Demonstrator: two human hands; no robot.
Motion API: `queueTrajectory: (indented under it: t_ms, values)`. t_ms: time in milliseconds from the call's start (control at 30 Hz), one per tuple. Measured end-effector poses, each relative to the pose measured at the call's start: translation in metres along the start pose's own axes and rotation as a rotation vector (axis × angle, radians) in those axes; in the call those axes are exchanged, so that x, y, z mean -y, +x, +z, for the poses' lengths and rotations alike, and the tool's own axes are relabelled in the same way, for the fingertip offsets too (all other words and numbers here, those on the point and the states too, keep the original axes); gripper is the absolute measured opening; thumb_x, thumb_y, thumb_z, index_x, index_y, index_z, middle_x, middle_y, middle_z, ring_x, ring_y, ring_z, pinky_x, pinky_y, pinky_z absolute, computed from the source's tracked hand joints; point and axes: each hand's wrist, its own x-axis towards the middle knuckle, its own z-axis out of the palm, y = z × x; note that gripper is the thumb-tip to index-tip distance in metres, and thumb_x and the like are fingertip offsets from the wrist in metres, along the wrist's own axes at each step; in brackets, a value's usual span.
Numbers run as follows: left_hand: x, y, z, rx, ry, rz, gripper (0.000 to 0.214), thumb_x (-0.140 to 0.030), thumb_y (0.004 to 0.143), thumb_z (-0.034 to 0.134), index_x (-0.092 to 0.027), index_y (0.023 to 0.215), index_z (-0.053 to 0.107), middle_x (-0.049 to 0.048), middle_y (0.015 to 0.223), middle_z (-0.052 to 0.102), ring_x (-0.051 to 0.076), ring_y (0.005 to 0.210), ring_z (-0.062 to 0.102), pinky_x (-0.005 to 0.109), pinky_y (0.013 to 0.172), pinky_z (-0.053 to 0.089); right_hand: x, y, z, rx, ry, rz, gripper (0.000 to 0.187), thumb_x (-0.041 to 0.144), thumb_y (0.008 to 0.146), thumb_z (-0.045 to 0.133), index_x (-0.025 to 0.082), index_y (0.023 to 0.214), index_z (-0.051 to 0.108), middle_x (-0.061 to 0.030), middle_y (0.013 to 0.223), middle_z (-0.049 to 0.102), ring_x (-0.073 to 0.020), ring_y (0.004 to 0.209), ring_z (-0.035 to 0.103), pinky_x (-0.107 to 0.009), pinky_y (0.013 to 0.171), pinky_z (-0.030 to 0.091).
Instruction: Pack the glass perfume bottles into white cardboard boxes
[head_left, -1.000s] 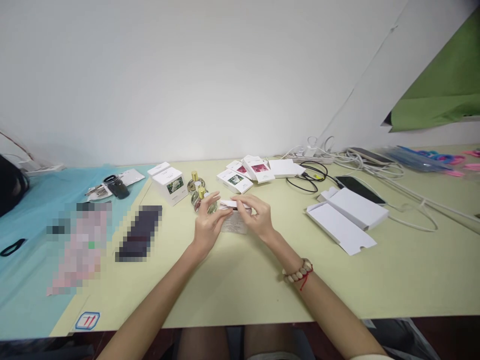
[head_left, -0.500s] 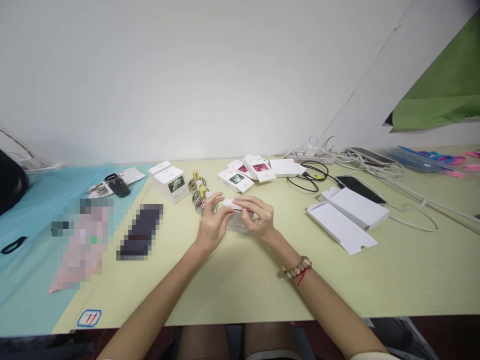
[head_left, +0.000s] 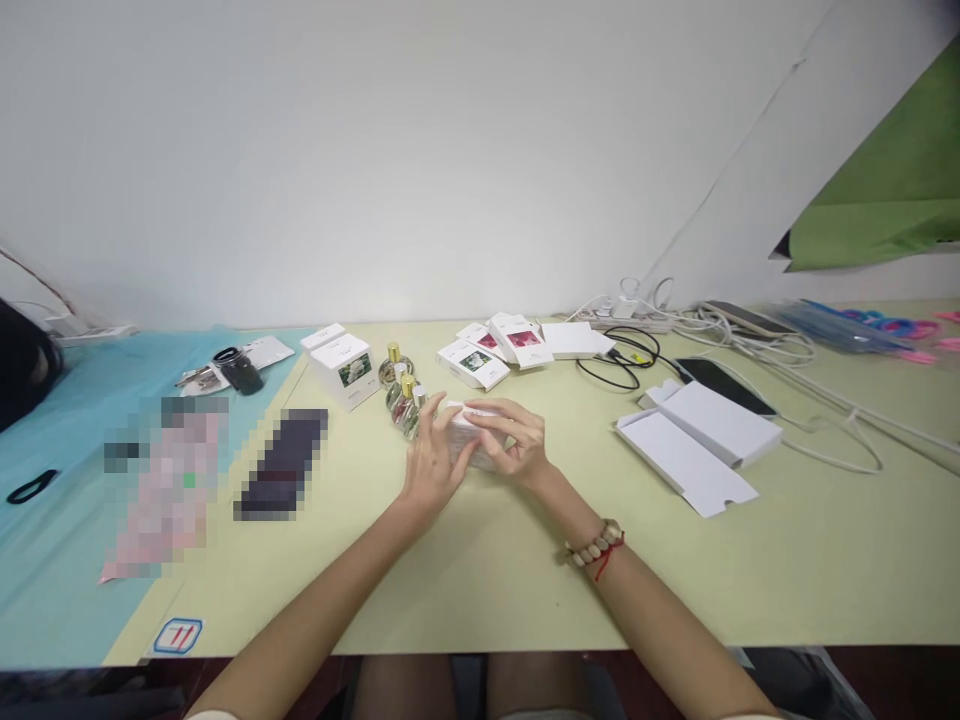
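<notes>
Both my hands hold a small white carton (head_left: 471, 432) at the middle of the pale green table (head_left: 480, 570). My left hand (head_left: 433, 458) grips its left end, fingers curled round it. My right hand (head_left: 513, 438) presses on its top and right side, fingers bent; a bead bracelet (head_left: 594, 549) is on that wrist. Right behind the carton stand two small glass bottles with gold caps (head_left: 401, 392). The carton is mostly hidden by my fingers.
A white box with a flower picture (head_left: 345, 367) stands at the left back. Several flat white and pink cartons (head_left: 502, 345) lie behind. An opened white box (head_left: 697, 440), a dark phone (head_left: 721, 386) and cables (head_left: 757, 345) are at the right. A blue cloth (head_left: 67, 480) covers the left.
My hands have closed more tightly round the carton and drawn it slightly lower and nearer; the flap that stuck up before is now pressed down under my fingers.
</notes>
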Motion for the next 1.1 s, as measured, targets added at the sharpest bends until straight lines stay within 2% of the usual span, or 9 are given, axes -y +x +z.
queueTrajectory:
  t_ms: [167,300,367,533,633,700,800,1000,1100]
  values:
    - [-0.015,0.0,-0.003,0.104,-0.114,-0.081,0.074,-0.037,0.066,0.064,-0.017,0.126,0.028,0.0162,0.126,0.04,0.027,0.113,0.046,0.039,0.079,0.049,0.006,0.004,-0.003,0.105,0.187,0.068,0.031,0.034,0.075,0.047,0.024,0.092,0.071,-0.0071,0.114,0.06,-0.0161,0.071,0.061,-0.029,0.054,0.05]
    - [-0.027,0.003,-0.013,0.255,-0.211,-0.196,0.087,-0.034,0.062,0.065,-0.02,0.135,0.019,0.009,0.107,0.058,0.022,0.087,0.06,0.036,0.068,0.051,0.008,0.003,0.002,0.041,0.417,0.237,0.038,0.04,0.079,0.039,0.022,0.08,0.073,-0.0073,0.118,0.057,-0.0181,0.073,0.061,-0.032,0.056,0.05]
    - [-0.029,0.006,-0.016,0.295,-0.314,-0.236,0.086,-0.025,0.063,0.063,-0.02,0.137,0.019,0.0038,0.093,0.064,0.018,0.075,0.061,0.032,0.065,0.051,0.004,0.0,0.006,-0.037,0.5,0.328,0.037,0.039,0.08,0.039,0.022,0.083,0.071,-0.0077,0.115,0.058,-0.0127,0.054,0.057,-0.03,0.046,0.047]
    - [-0.022,0.018,-0.019,0.162,-0.657,-0.508,0.047,-0.024,0.069,0.059,-0.014,0.115,0.051,0.0087,0.103,0.063,0.017,0.089,0.061,0.028,0.077,0.05,-0.017,-0.005,0.008,-0.283,0.512,0.531,0.035,0.036,0.083,0.037,0.019,0.084,0.068,-0.008,0.102,0.058,-0.0074,0.039,0.047,-0.026,0.035,0.04]
    - [-0.019,0.027,-0.025,0.108,-0.842,-0.694,0.041,-0.033,0.07,0.063,-0.013,0.104,0.053,0.0082,0.09,0.065,0.017,0.076,0.064,0.027,0.066,0.051,-0.026,-0.004,0.004,-0.381,0.454,0.608,0.032,0.036,0.084,0.04,0.017,0.082,0.066,-0.0062,0.093,0.058,-0.0066,0.039,0.046,-0.024,0.035,0.038]
    - [-0.018,0.031,-0.033,0.066,-0.943,-0.7,0.045,-0.036,0.067,0.067,-0.016,0.103,0.049,0.0043,0.08,0.065,0.015,0.064,0.063,0.025,0.057,0.051,-0.029,-0.002,0.001,-0.412,0.41,0.649,0.029,0.036,0.083,0.043,0.016,0.081,0.065,-0.0041,0.086,0.057,-0.0059,0.04,0.046,-0.023,0.037,0.038]
    - [-0.012,0.036,-0.049,-0.174,-0.977,-0.607,0.047,-0.037,0.066,0.069,-0.021,0.102,0.043,-0.0003,0.074,0.062,0.013,0.057,0.062,0.022,0.054,0.049,-0.031,0.0,-0.003,-0.432,0.354,0.695,0.028,0.037,0.082,0.045,0.016,0.081,0.064,-0.0021,0.08,0.057,-0.0052,0.039,0.045,-0.022,0.038,0.038]
    - [0.036,0.048,-0.077,-0.91,-0.618,-0.446,0.042,-0.043,0.077,0.056,-0.024,0.106,0.034,-0.0011,0.078,0.054,0.01,0.063,0.058,0.02,0.056,0.047,-0.038,-0.003,-0.003,-0.411,0.363,0.662,0.032,0.039,0.082,0.041,0.015,0.081,0.063,-0.0028,0.081,0.056,-0.0064,0.042,0.046,-0.023,0.039,0.038]
    - [0.061,0.05,-0.082,-1.044,-0.375,-0.401,0.042,-0.039,0.077,0.058,-0.023,0.107,0.033,-0.0008,0.082,0.048,0.01,0.071,0.056,0.021,0.067,0.046,-0.039,-0.004,-0.003,-0.361,0.344,0.61,0.032,0.039,0.082,0.041,0.015,0.081,0.063,-0.0034,0.084,0.056,-0.0065,0.042,0.047,-0.024,0.039,0.039]
